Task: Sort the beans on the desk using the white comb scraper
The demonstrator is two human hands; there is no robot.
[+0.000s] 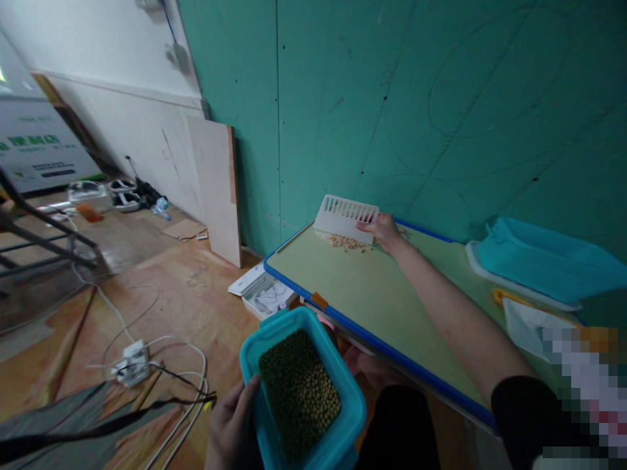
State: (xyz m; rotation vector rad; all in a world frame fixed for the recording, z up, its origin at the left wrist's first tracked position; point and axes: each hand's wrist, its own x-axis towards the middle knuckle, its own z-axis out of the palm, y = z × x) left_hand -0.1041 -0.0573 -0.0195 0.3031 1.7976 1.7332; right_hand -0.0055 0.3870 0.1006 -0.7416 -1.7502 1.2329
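My left hand (231, 418) grips the left rim of a teal plastic container (353, 391), tilted beside the table's near edge. Inside it lie dark green beans (281, 372) and, toward the right, pale yellow beans (321, 391). My right hand (385, 232) reaches across the green-topped table (386, 300) and is closed on a white slotted plastic scraper (337, 223). The scraper stands on edge near the far side, its slots uppermost. Loose pale yellow beans (347, 243) lie along its lower edge, and a few more show behind my wrist.
A blue plastic bin (543, 258) sits in a white tray (519, 287) at the table's right. The green wall (343, 117) borders the far edge. On the floor are an open white box (267, 294), a power strip (132, 362) and cables. A board (215, 183) leans upright.
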